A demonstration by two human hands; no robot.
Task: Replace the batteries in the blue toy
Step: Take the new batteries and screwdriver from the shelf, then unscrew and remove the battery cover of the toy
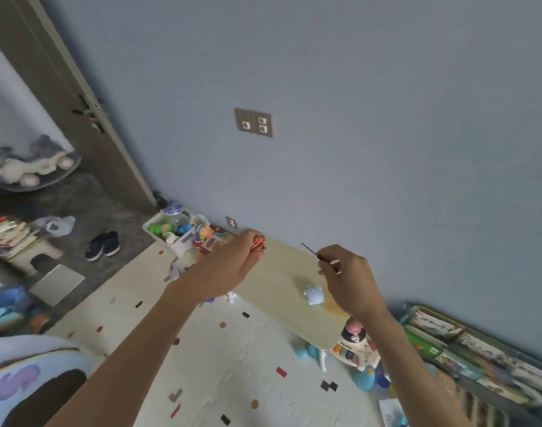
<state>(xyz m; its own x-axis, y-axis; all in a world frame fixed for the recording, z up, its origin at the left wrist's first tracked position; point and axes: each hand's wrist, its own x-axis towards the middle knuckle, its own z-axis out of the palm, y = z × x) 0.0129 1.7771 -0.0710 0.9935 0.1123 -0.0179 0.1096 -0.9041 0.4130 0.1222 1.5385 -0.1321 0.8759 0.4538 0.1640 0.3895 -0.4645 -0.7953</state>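
Facing blue wall (356, 87): cream table (279, 282), speckled mat (232, 365).

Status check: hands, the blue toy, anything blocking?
Left hand shut on red batteries. Right hand shut on screwdriver. Blue toy lies untouched on table. Nothing blocking.

The bench (282, 282) is largely bare; only the blue toy (314, 294) is seen on it, near its right half, with open surface around it. Its far edge is closed off by the wall (356, 149). The far left corner is crowded by a white bin of toys (174, 234). Below the near right end, passage is blocked by a white toy (356, 343) and blue toys (366, 377) on the floor.
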